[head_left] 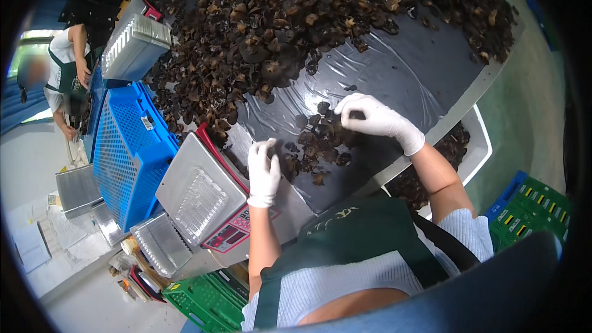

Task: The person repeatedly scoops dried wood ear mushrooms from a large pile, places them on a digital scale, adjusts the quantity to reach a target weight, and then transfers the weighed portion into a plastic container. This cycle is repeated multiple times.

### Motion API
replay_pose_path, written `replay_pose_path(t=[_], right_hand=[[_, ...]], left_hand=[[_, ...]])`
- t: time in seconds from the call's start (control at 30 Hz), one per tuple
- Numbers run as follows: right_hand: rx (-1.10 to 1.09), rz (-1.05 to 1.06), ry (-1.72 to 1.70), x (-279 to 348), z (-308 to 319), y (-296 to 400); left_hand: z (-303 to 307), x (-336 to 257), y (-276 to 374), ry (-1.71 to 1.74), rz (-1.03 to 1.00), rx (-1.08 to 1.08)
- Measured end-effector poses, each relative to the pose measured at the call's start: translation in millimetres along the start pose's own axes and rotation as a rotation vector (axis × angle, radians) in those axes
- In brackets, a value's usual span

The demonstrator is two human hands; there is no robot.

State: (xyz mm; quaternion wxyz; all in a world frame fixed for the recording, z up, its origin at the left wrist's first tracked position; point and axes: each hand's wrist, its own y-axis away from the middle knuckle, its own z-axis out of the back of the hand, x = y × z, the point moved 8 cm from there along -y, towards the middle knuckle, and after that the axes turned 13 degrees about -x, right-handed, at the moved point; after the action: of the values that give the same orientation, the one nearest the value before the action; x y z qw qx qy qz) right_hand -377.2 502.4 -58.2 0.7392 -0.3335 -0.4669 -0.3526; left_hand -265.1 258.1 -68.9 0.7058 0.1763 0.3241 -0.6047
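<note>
Both of my hands wear white gloves above a table covered in dark plastic sheeting (388, 69). Between them lies a small cluster of dark brown wood ear fungus pieces (323, 136). My right hand (374, 118) is at the cluster's right edge, thumb and index finger curled towards each other; whether a piece is between them cannot be told. My left hand (263, 171) is at the left of the cluster, fingers bent, beside a digital scale (203, 189) with a clear plastic tray (201, 203) on its plate. A large heap of the same fungus (277, 23) covers the table's far part.
A blue perforated crate (134, 148) and stacked clear plastic trays (138, 46) stand left. A white bin of dark pieces (481, 143) sits below the table's right edge. Green crates (532, 208) are at lower right, another (208, 298) at lower left. A co-worker (69, 64) stands far left.
</note>
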Motion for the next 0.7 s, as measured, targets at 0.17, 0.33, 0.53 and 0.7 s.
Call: replay_pose_path(t=[0.17,0.33,0.53,0.7], right_hand=[[-0.1,-0.13,0.107,-32,4,0],[-0.158,-0.047,0.138,-26,-18,-9],[-0.184,0.015,0.189,-20,-25,-21],[-0.068,0.219,0.462,10,-75,-45]], left_hand=[[-4,27,36,-0.392,0.04,0.121],[-20,41,44,-0.401,0.04,0.023],[4,15,12,0.011,0.005,-0.224],[-23,23,-16,0.235,0.165,-0.142]])
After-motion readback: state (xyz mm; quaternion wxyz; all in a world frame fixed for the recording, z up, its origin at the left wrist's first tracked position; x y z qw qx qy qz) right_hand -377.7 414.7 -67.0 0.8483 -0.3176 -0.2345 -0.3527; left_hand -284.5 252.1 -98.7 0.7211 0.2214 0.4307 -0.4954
